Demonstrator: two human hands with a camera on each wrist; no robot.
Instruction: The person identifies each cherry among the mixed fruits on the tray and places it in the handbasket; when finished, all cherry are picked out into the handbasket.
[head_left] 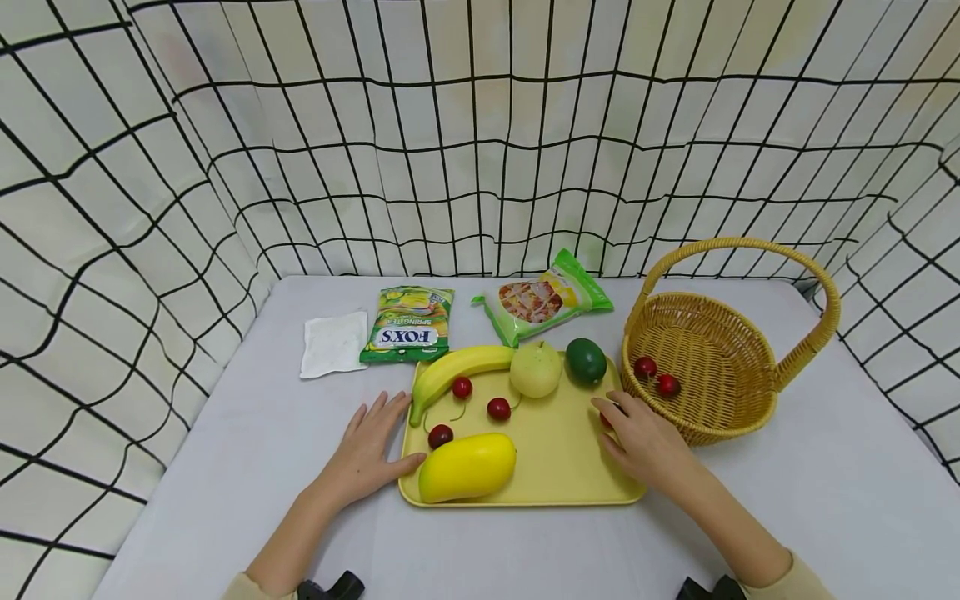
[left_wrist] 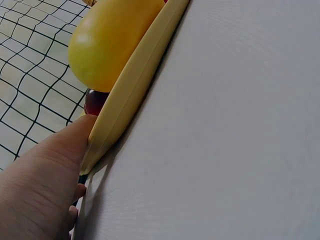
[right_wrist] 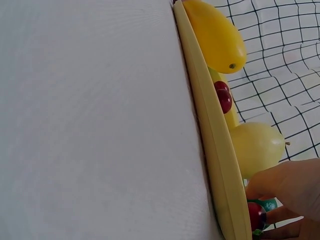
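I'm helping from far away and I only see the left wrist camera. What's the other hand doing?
Observer: The right hand has its fingers curled round a small round red fruit.

Operator: Ooh! Is there anything in a basket?

Observer: Yes, two shiny dark red cherries lie inside the golden woven basket.

Operator: Any packets about?

Observer: A green and yellow shiny packet marked FOX'S lies beyond the yellow rectangular tray.

L fingers (head_left: 396, 407) splayed, R fingers (head_left: 611, 408) bent
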